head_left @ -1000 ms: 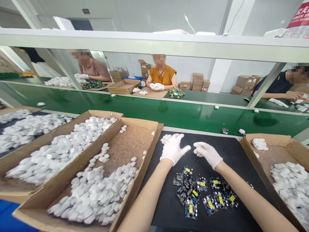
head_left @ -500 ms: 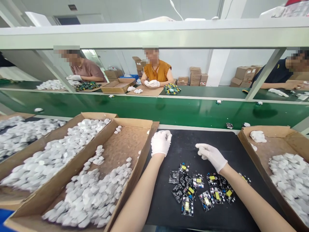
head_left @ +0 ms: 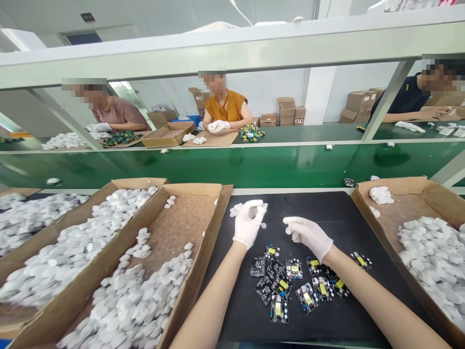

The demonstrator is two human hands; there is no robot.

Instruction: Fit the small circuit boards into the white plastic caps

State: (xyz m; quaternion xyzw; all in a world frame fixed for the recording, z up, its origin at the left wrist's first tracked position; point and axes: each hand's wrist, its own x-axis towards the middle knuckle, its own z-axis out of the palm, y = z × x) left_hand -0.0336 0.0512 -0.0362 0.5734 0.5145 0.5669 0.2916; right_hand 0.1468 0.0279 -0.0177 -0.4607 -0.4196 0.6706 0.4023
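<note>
My left hand (head_left: 250,224), in a white glove, is over the back left of the black mat (head_left: 319,208). Its fingers curl toward the thumb around something I cannot make out. Small whitish round pieces (head_left: 237,209) lie beside it on the mat. To the right, my gloved right hand (head_left: 308,235) has its index finger pointing left and its other fingers curled; whether they hold anything is hidden. Several circuit boards (head_left: 279,309) with yellow parts lie below both hands, some partly behind my right forearm.
Cardboard trays of white pieces stand at the left (head_left: 209,237) and right (head_left: 385,242). Beyond the mat runs a green belt (head_left: 254,167) with a few small items. Three people sit across it, behind a pale frame (head_left: 232,53).
My left hand has moved slightly right, and the whitish pieces beside it now show. My right hand is a little closer to it. The whole view has tilted and shifted.
</note>
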